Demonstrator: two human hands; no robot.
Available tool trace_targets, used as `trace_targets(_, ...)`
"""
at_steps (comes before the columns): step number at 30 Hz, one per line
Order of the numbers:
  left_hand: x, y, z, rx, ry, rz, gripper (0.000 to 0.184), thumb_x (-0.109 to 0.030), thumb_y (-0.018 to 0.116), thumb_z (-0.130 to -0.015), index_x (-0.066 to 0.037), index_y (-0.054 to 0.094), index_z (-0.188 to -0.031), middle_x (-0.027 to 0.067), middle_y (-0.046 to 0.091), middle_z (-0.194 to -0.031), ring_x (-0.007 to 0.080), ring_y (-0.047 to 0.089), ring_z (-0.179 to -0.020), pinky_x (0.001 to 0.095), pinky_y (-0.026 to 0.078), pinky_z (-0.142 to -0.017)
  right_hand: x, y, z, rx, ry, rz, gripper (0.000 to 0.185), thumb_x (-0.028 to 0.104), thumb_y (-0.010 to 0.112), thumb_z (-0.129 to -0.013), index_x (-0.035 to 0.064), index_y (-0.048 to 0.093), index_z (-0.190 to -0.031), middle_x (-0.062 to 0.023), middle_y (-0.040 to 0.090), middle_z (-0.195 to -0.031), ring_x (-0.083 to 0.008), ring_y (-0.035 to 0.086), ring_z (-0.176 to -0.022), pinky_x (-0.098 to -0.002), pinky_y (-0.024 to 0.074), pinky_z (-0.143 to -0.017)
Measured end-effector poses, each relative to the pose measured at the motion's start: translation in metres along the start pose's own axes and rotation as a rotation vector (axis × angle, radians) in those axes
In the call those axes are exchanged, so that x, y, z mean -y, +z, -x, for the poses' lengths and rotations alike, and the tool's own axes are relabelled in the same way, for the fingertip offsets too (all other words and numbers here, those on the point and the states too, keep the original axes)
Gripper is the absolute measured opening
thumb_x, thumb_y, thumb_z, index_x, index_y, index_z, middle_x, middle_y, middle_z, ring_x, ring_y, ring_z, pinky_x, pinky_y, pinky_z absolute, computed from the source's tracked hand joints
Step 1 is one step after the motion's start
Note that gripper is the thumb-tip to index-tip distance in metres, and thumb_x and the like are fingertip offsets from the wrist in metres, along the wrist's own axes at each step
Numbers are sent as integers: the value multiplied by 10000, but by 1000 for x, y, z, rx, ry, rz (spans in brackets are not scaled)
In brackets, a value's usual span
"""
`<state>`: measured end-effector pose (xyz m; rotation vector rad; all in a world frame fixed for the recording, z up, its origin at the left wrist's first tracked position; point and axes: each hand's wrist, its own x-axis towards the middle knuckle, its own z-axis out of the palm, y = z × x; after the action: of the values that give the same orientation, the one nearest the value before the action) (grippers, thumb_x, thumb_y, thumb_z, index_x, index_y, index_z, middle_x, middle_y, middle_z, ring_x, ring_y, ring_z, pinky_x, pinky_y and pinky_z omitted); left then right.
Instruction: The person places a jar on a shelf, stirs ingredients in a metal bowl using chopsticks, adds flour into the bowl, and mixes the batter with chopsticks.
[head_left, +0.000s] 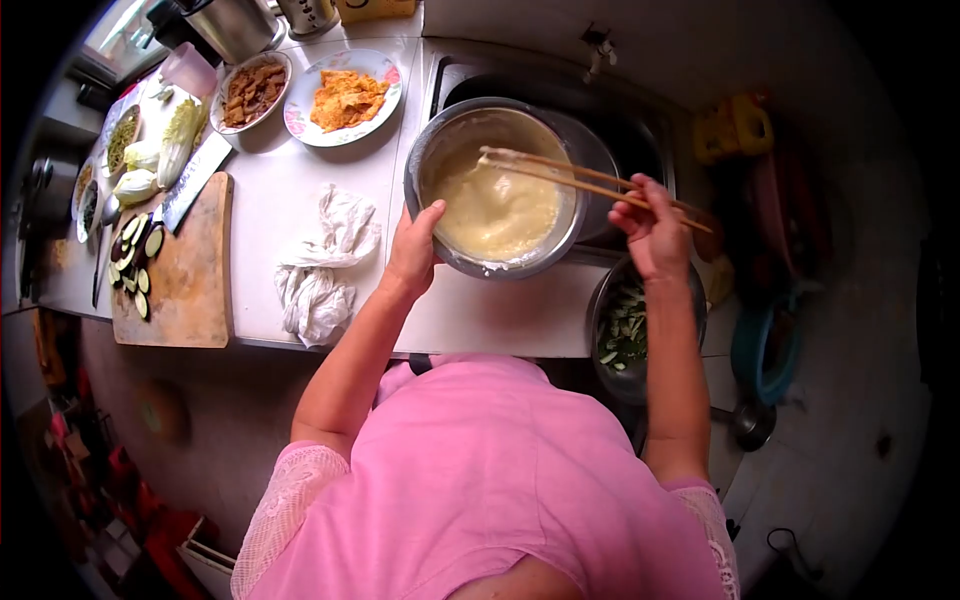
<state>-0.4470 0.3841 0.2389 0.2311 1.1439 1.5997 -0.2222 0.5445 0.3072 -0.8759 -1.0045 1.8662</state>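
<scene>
A metal bowl (577, 215) of pale yellow batter (497, 205) is in front of me, partly over the sink edge. My left hand (413, 245) grips its near left rim, thumb on top and the other fingers mostly hidden beneath. In my right hand (655, 230) is a pair of long wooden chopsticks (560, 175), fingers closed round them. Their batter-coated tips are over the batter; whether they touch it I cannot tell. Below my right wrist stands a metal pot (600, 345) with chopped greens (625, 325) in it.
Left of the bowl lies a crumpled white cloth (325, 265). A wooden cutting board (190, 280) carries eggplant slices (135, 250), with a cleaver (197, 180) at its far edge. Behind are a floral plate (300, 118) of orange food and a bowl of brown pieces (253, 95). The sink (650, 135) is at the back right.
</scene>
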Motion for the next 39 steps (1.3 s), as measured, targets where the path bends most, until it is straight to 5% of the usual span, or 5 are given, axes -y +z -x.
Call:
trace_targets(12,13,-12,-8,22,-92,75,483,-240,430,-824,-63,274,-1245,131,453,-1109,217,570,-866,342,546,-525,87,29,20,105,-256,-6,234,169,468,-861,-7,550,-992,-84,605,-774,-180,611,-642,-321,536,-586)
trace_targets(16,12,-10,-4,22,-66,72,484,-238,437,-821,-66,275,-1243,128,454,-1103,221,566,-872,342,545,-530,37,17,13,47,94,429,244,186,497,-849,-22,559,-961,-79,575,-728,-163,597,-604,-275,536,-532)
trace_targets(18,8,-6,-3,22,-55,69,483,-237,440,-820,-72,276,-1244,126,455,-1101,219,564,-872,339,544,-532,12,5,3,-47,86,430,239,186,514,-839,-26,567,-937,-80,571,-720,-158,593,-592,-257,532,-507)
trace_targets(24,5,4,4,-26,39,-26,473,-217,454,-817,-85,285,-1239,115,462,-1089,189,546,-873,306,526,-538,-44,20,-1,-73,132,30,194,164,538,-822,-9,575,-901,-89,583,-730,-170,597,-602,-297,535,-537)
trace_targets(39,7,-13,-4,-11,22,45,482,-202,456,-812,-68,283,-1242,115,455,-1086,181,550,-868,285,531,-522,71,43,18,63,-137,-26,226,178,480,-862,2,560,-978,-77,602,-750,-163,609,-639,-306,537,-558)
